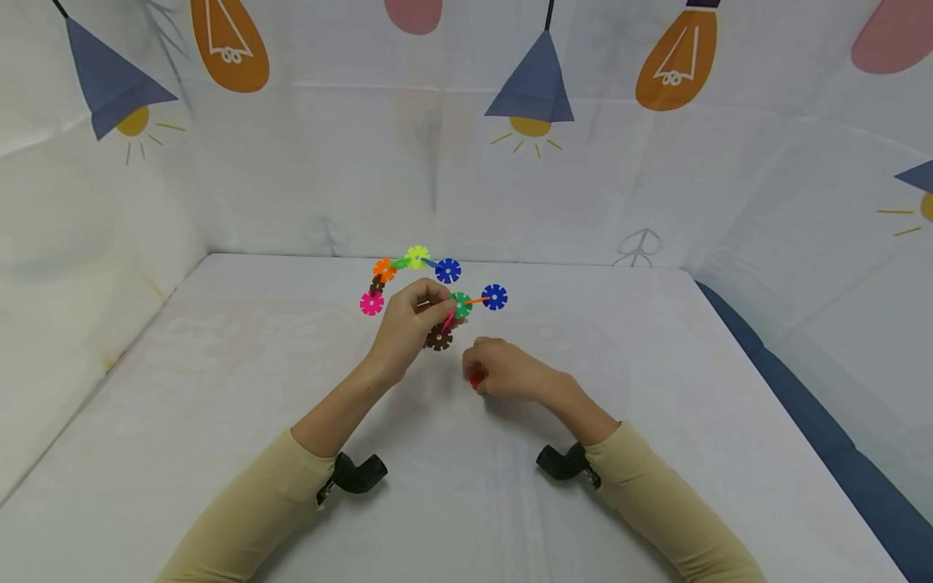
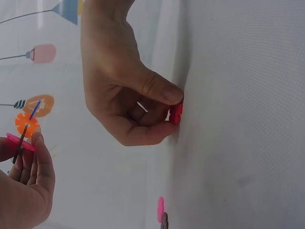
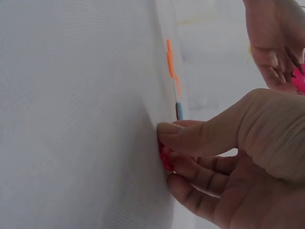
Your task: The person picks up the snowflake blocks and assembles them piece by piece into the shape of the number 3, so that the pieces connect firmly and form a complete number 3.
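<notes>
My left hand (image 1: 406, 328) is raised and pinches a short chain of slotted plastic discs at its green disc (image 1: 460, 305). From that disc an edge-on orange disc (image 1: 477, 300) leads to a blue disc (image 1: 495, 297). A pink disc (image 2: 21, 141) and a brown disc (image 1: 440, 338) hang lower on the chain. To the right, low at the tabletop, my right hand (image 1: 508, 368) pinches a small red disc (image 3: 167, 157) between thumb and fingers. The fingers hide much of it. Both hands are apart.
Behind the left hand curves an arc of joined discs, from a pink disc (image 1: 372, 304) through an orange disc (image 1: 385, 270) and a yellow disc (image 1: 418, 257) to a blue disc (image 1: 448, 270). A white table (image 1: 619, 518) meets a printed cloth backdrop (image 1: 364, 178).
</notes>
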{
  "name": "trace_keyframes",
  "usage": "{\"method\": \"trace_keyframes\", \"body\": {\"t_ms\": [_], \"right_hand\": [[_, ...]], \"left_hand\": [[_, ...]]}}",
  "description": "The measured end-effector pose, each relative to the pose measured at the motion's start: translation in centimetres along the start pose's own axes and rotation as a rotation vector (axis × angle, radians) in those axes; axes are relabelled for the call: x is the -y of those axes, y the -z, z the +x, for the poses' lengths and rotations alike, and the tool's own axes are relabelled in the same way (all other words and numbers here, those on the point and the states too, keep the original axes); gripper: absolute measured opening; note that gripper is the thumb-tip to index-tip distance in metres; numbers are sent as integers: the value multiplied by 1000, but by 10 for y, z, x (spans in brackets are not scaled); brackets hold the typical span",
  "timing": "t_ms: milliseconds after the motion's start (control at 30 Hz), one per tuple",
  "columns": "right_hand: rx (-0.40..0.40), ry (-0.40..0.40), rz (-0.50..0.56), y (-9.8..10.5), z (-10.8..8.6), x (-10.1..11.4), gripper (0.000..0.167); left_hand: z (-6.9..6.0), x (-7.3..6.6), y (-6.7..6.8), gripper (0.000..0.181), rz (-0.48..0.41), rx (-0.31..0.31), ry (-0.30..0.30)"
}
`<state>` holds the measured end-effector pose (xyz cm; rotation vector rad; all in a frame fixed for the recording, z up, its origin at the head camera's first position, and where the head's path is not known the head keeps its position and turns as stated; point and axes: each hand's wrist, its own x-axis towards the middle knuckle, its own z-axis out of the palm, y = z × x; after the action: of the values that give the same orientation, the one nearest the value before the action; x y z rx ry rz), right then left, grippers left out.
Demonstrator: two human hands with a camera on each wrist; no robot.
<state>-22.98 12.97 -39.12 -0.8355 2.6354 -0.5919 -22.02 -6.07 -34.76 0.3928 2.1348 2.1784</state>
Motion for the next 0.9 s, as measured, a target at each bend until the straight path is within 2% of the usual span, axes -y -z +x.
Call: {"method": "trace_keyframes", "body": {"t_ms": [233, 333, 533, 700, 767, 900], "right_hand": [[-4, -16, 52, 10, -2, -5, 14], [-31, -9, 68, 17, -4, -12, 12], [-134, -7, 139, 35, -12, -24, 13], [-212, -22, 213, 47, -19, -23, 2], [-246, -28, 246, 51, -21, -22, 3], [-309, -18, 376, 58, -24, -22, 5]], "left_hand": [[1, 2, 1, 15, 16, -6, 6], [1, 1, 1, 15, 12, -11, 11], [1, -1, 0, 15, 13, -21, 15], [2, -1, 1, 16, 40, -29, -1], [2, -1, 1, 16, 52, -33, -6], [1, -1, 1, 16, 61, -42, -9]]}}
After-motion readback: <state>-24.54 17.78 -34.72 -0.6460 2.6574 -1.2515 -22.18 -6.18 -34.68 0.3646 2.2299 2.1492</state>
